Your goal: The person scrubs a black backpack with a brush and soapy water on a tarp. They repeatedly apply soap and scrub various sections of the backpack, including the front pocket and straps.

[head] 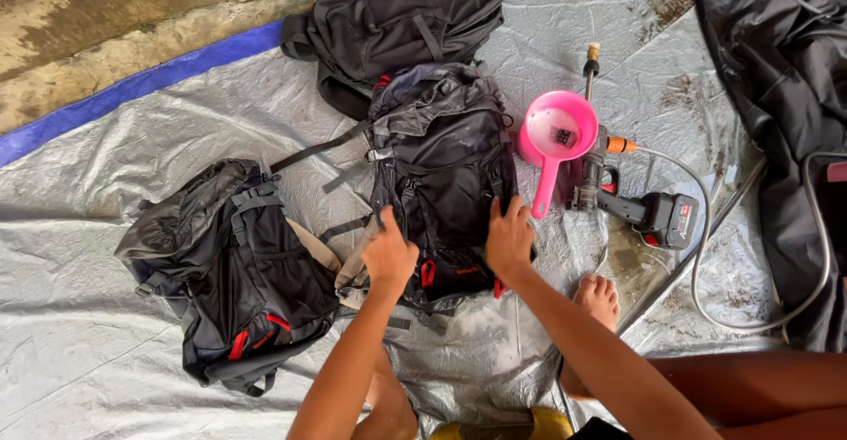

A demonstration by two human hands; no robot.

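A dark grey and black backpack (441, 175) is laid flat in the middle of a silver tarpaulin (106, 352), its long axis running away from the person, with the crumpled top end pointed at the far edge and the red-tabbed bottom end nearest the knees. The left hand (389, 253) is pressed on the near left side of the pack, fingers loosely curled, nothing being gripped. The right hand (509, 237) is spread open and flat on its near right side. A second backpack (234, 272) is seen to the left, tilted diagonally, and a third (397, 16) beyond. Just right of the middle pack a pink dipper (556, 135) and a cordless spray gun (635, 206) with hose are placed.
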